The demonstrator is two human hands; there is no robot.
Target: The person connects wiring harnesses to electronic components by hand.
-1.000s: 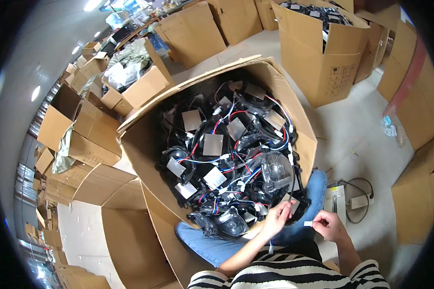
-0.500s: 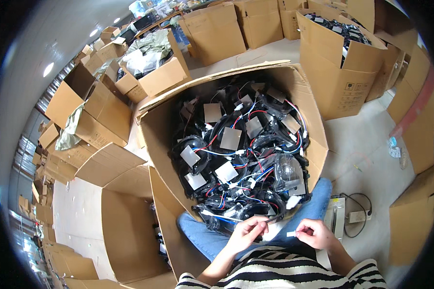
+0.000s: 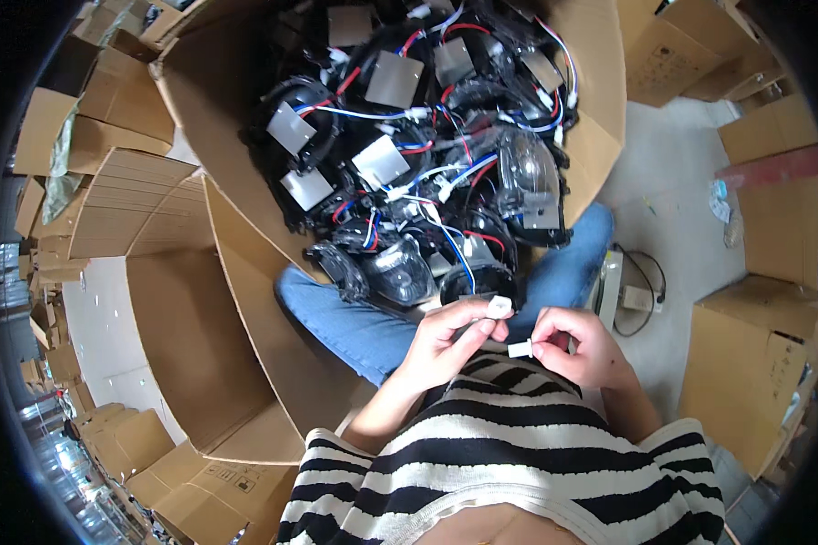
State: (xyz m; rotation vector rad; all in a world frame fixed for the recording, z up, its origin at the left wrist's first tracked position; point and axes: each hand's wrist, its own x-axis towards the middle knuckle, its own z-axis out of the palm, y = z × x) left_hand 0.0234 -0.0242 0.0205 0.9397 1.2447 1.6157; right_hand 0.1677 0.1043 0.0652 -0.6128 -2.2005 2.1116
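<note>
I'm remotely watching the left hand pinching a white connector and the right hand gripping a small white plug, which a slack pinch could drop.

Two small white pieces, one in each of your hands. At the fingertips of your left hand is a chunky white connector, pinched between thumb and fingers, tilted slightly, its blocky end facing right; whether wires run into it is hidden. In the fingers of your right hand is a slimmer white tab, flat and roughly rectangular, lying nearly level, its free end pointing left. The tab sits a little lower and further right, near the connector but not touching it.
</note>
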